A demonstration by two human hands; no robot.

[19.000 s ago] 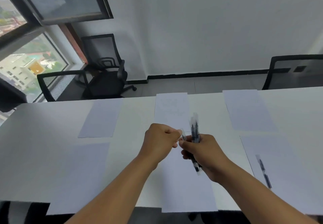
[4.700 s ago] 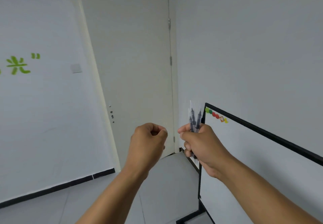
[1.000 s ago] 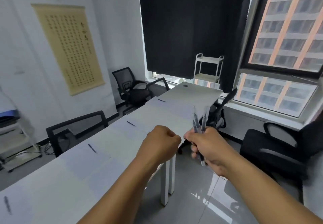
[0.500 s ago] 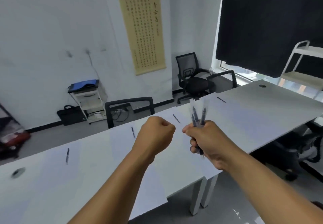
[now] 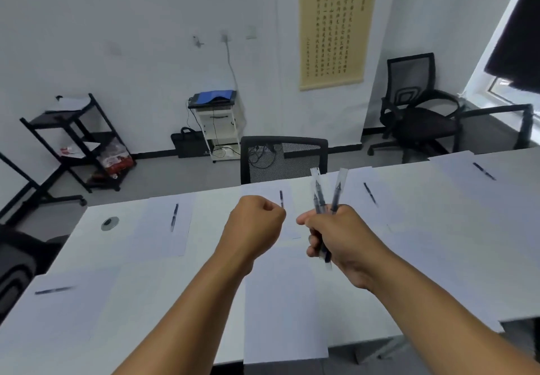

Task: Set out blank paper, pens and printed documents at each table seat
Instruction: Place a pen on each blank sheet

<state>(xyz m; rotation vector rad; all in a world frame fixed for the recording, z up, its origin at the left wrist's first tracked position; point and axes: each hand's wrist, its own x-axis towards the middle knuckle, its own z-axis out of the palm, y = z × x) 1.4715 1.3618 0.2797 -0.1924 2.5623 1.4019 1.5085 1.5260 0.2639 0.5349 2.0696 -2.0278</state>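
Observation:
My right hand (image 5: 339, 234) grips a small bunch of wrapped pens (image 5: 321, 196), their tips sticking up above the fist. My left hand (image 5: 254, 225) is a closed fist beside it, holding nothing that I can see. Both hover over a long white table (image 5: 204, 260). Blank sheets lie at the seats; the far-side sheets each carry a pen, such as one pen (image 5: 174, 216) at the left and another pen (image 5: 370, 193) at the right. A bare sheet (image 5: 280, 310) lies at the near edge below my hands. A pen (image 5: 54, 290) lies at the near left seat.
A black mesh chair (image 5: 283, 158) stands at the table's far side. Another office chair (image 5: 415, 108) sits by the wall at the right. A black shelf cart (image 5: 79, 140) and a white stand (image 5: 217, 123) line the back wall. A round cable port (image 5: 110, 223) is in the table.
My view has swung left and down along the table, from the window end to the wall side. My hands keep the same pose, the right one still holding the pens.

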